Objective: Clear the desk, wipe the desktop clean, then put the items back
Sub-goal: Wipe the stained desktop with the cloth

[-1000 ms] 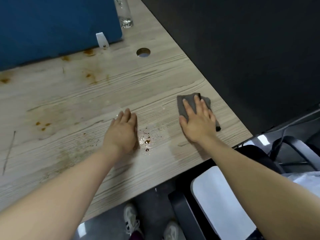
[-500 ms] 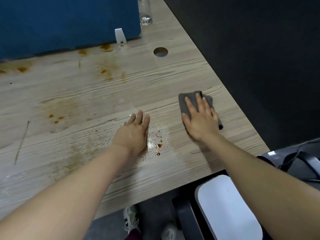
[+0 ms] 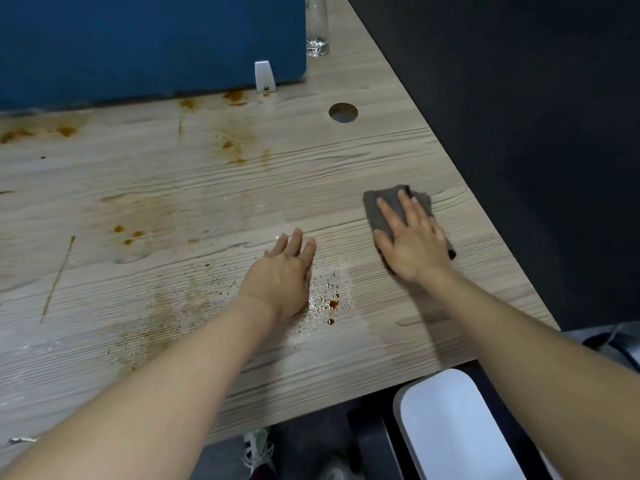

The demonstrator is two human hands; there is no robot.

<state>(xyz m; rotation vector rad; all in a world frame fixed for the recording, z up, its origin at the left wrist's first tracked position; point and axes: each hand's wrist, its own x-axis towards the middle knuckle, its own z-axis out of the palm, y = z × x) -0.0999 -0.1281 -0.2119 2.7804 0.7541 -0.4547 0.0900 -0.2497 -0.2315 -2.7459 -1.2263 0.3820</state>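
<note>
Head view: right hand presses flat, fingers straight, on the grey cloth near the desk right edge; left hand rests open, empty; sweep leftward through the brown droplets, pressing firmly.

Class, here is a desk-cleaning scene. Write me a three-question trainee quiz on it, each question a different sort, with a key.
1. True or false: the right hand presses flat on the cloth.
2. What lies just right of the left hand? A) droplets B) a pen C) a cup
3. Fill in: the round hole is cut in the ____.

Key: 1 true; 2 A, droplets; 3 desk.
</note>
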